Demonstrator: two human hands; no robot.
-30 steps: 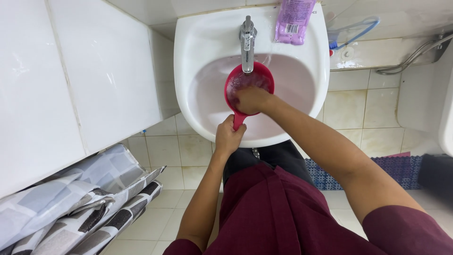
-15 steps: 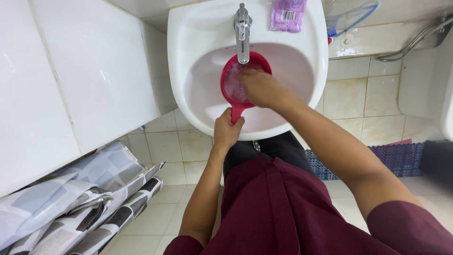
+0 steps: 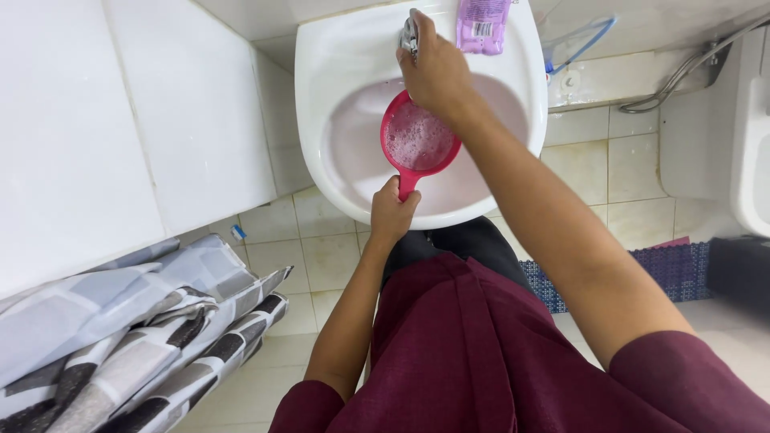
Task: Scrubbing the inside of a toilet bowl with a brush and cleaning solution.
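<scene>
Left hand [image 3: 393,212] fingers clench red scoop [image 3: 419,140] handle; right hand [image 3: 435,70] grips, hides tap [image 3: 410,34].

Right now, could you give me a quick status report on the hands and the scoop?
Left hand grips red scoop by its handle, over the white sink. Scoop holds foamy water. Right hand on the tap. Nothing in the way.

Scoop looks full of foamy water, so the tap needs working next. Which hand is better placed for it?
Right. The right hand rests on the tap, above the scoop. The left hand grips the scoop's handle at the sink front edge, so it is likely tied up.
</scene>
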